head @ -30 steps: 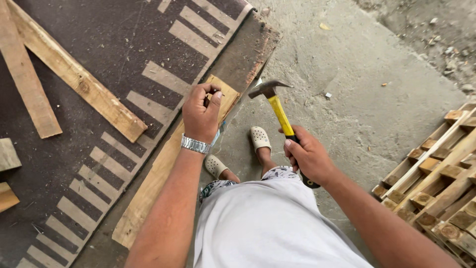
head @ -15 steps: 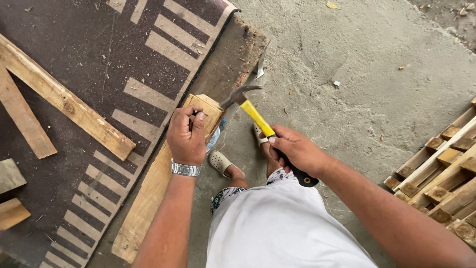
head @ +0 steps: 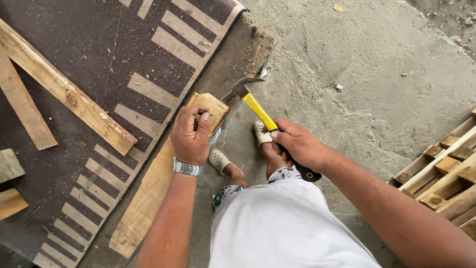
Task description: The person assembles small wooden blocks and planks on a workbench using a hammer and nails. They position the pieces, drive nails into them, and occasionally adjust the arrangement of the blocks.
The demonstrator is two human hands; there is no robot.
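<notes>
I look down on a concrete floor [head: 377, 89] that fills the right of the view, with a dark patterned mat [head: 89, 64] spread over the left and a worn dark board [head: 233, 59] along its edge. Two long wooden battens [head: 64, 89] lie crossed on the mat, apart from the work, and a stack of pallets [head: 446, 173] sits at the far right, also well clear. A pale plank [head: 148, 198] runs diagonally beside the mat's edge towards me; lying flat on the floor, it looks placed as a steady base.

At its far end sits a small wooden block [head: 210, 106], and my left hand [head: 191, 134] closes around its near side, fingers curled tight, seemingly to keep it from shifting. I cannot see whether a nail is pinched there; the fingers hide that spot.

My right hand [head: 300, 146] has its grip wrapped firmly round the black lower end of a yellow-handled claw hammer [head: 258, 111], held low on the shaft, which I judge gives more swing. The steel head [head: 240, 87] hangs just beyond the block's far corner, close but not clearly touching. Both sandalled feet [head: 220, 160] stand between plank and hammer.
</notes>
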